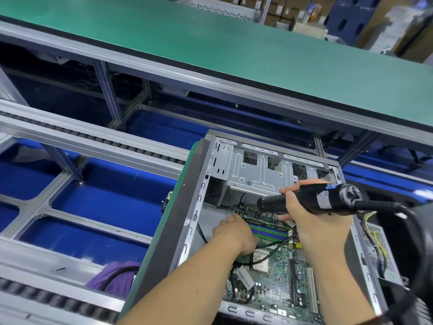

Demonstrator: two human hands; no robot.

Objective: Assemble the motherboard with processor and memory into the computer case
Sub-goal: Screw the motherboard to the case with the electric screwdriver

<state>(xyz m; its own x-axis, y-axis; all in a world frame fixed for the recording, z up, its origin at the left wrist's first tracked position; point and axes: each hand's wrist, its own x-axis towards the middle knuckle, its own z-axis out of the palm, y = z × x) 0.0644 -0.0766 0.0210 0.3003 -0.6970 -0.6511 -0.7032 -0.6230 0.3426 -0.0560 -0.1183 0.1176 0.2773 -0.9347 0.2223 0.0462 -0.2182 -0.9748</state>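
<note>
Green bench (210,43) behind; right hand (311,221) grips electric screwdriver (304,200); left hand (232,233), fingers extended, touches motherboard (276,285).

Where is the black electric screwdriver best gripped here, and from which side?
Around its thick black barrel, coming from the near side, as the right hand does now. The electric screwdriver lies nearly level, its nose toward the motherboard, its cable trailing off the rear end.

Both forearms reached forward; the right hand (304,214) gripped a tool, the left hand (234,233) lay palm down, fingers extended.
</note>
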